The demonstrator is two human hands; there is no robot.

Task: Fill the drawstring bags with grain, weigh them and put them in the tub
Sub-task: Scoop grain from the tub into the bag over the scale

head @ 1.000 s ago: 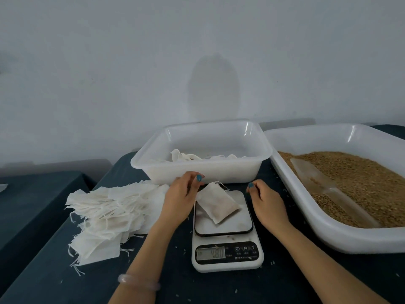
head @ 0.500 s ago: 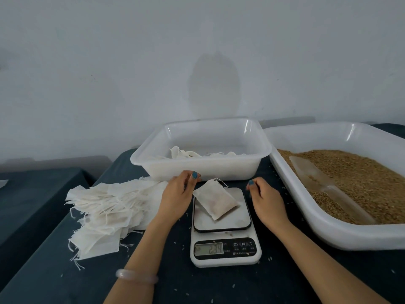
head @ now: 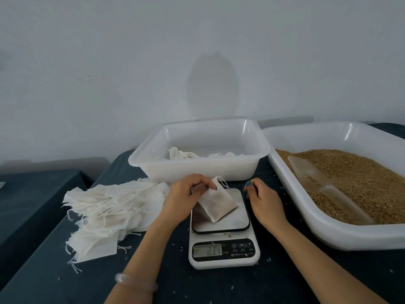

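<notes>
One filled bag (head: 219, 201) on scale (head: 237, 220), now tilted up by neck: left hand (head: 184, 198) grip pinching it, previously beside. Right hand (head: 263, 200) grip loosely curled, empty. Weighing done; tub (head: 197, 168) next, likely.

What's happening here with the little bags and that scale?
A person is weighing grain-filled drawstring bags. The left hand pinches the top of a filled bag, tilted on the scale; the right hand lies idle beside it. Behind, the tub holds a few bags. Empty bags lie left, grain tray right.
</notes>
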